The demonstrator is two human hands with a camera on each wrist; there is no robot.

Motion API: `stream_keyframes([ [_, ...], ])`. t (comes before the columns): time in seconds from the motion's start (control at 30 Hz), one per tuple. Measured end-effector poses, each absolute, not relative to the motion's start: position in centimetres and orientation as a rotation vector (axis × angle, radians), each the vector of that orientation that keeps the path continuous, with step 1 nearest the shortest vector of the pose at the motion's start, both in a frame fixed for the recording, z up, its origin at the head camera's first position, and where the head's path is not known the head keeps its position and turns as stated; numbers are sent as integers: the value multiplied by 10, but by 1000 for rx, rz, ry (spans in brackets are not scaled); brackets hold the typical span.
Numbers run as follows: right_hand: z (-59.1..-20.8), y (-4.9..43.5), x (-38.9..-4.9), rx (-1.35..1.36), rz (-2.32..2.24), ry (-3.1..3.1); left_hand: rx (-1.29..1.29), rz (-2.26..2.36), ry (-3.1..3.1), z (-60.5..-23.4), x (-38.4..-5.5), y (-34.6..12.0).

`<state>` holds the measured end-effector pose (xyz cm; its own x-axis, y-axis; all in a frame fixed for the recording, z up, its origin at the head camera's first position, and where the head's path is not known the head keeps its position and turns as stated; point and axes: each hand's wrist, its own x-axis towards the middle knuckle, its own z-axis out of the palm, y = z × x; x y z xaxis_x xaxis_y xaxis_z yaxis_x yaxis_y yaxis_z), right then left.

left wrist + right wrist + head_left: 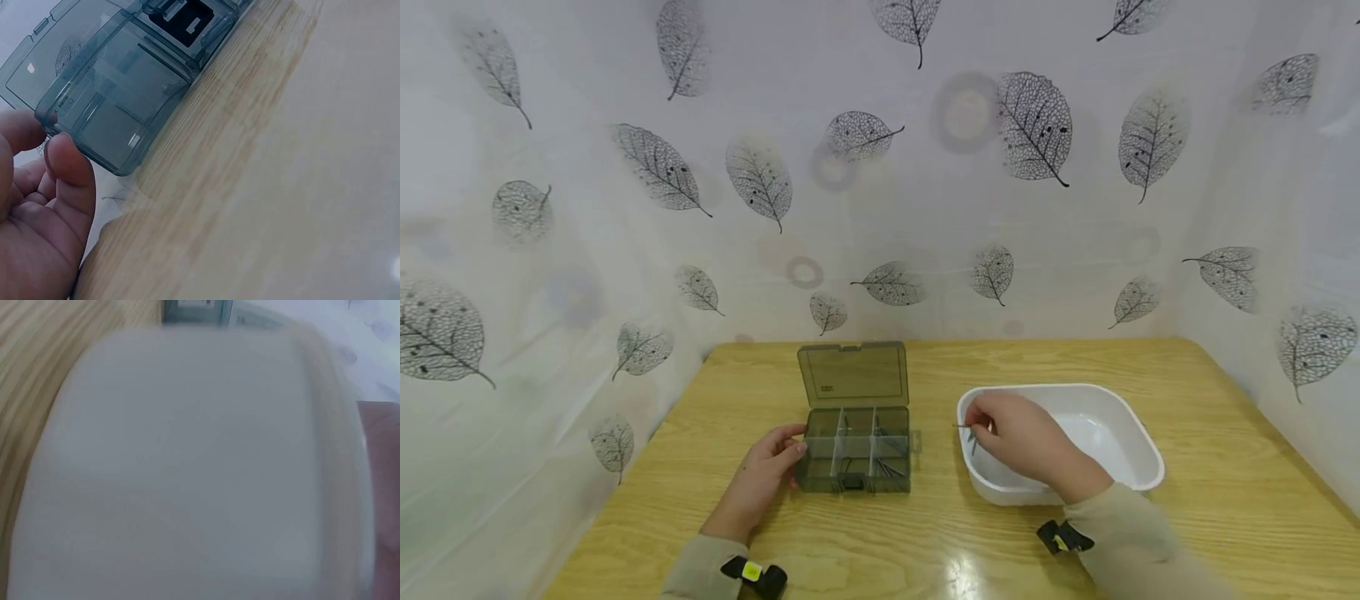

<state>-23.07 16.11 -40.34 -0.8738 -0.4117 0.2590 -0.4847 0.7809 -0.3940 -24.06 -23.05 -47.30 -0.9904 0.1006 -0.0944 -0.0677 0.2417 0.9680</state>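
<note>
A smoky grey, see-through compartment box (856, 450) stands on the table with its lid (853, 375) raised at the back. Several thin metal pieces (889, 468) lie in its middle and right compartments. My left hand (763, 471) grips the left side of the box, the thumb (69, 159) at its corner in the left wrist view. Over the left rim of a white basin (1093, 429), my right hand (1022, 437) pinches thin, nail-like metal pieces (974, 442); their exact kind is too small to tell. The basin's outer wall fills most of the right wrist view, hiding the fingertips there.
The wooden table (880, 542) carries the box on the left and the basin on the right, with a gap between them. A pale curtain (925, 208) printed with dark leaves hangs behind and along both sides.
</note>
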Motion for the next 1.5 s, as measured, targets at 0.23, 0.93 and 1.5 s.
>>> stream_keyframes([
  [0.23, -404, 112, -236, 819, 638, -2779, 17, 1854, 2369, -472, -241, -231],
  [0.93, -407, 29, -265, 851, 476, -2826, 54, 1850, 2364, -468, -244, -232],
  [1.5, -405, 47, -257, 867, 489, -2840, 41, 1877, 2337, -472, -241, -231],
])
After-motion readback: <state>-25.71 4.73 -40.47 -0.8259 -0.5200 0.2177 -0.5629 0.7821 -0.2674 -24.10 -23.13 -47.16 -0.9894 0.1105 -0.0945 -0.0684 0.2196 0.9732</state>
